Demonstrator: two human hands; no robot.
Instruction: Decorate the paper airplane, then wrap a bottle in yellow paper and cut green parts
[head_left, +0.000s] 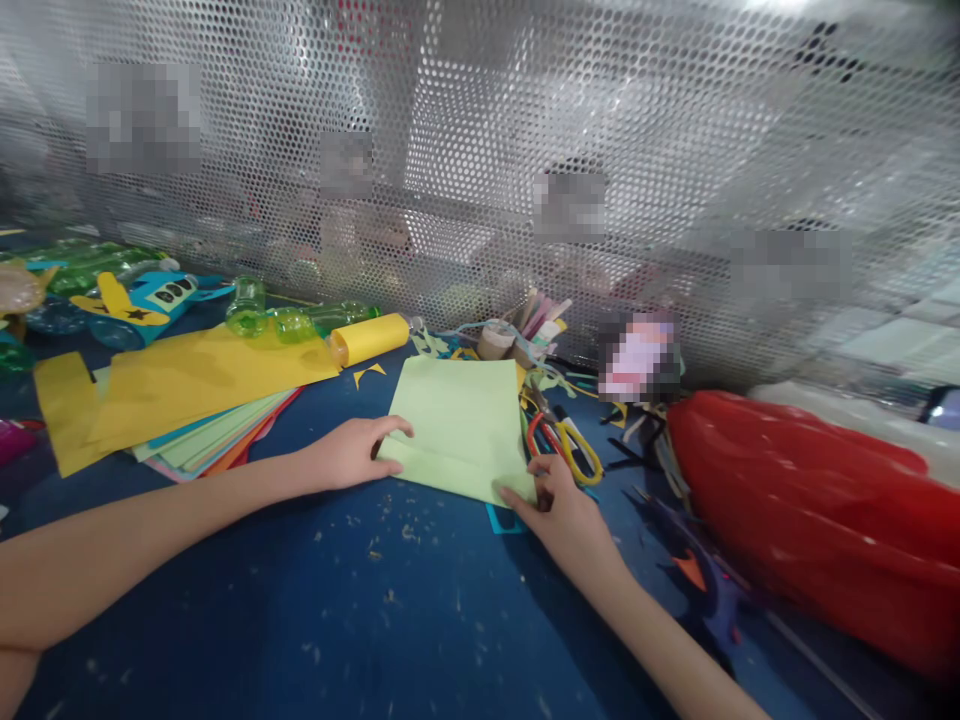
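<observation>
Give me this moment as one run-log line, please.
left hand: flat on green paper | right hand: fingertips on near corner | scissors: beside, untouched

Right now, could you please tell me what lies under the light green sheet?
A blue paper scrap pokes out beneath the green sheet; anything further under is covered.

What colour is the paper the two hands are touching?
Light green. The paper shows best in the head view, lying on the blue table.
</observation>
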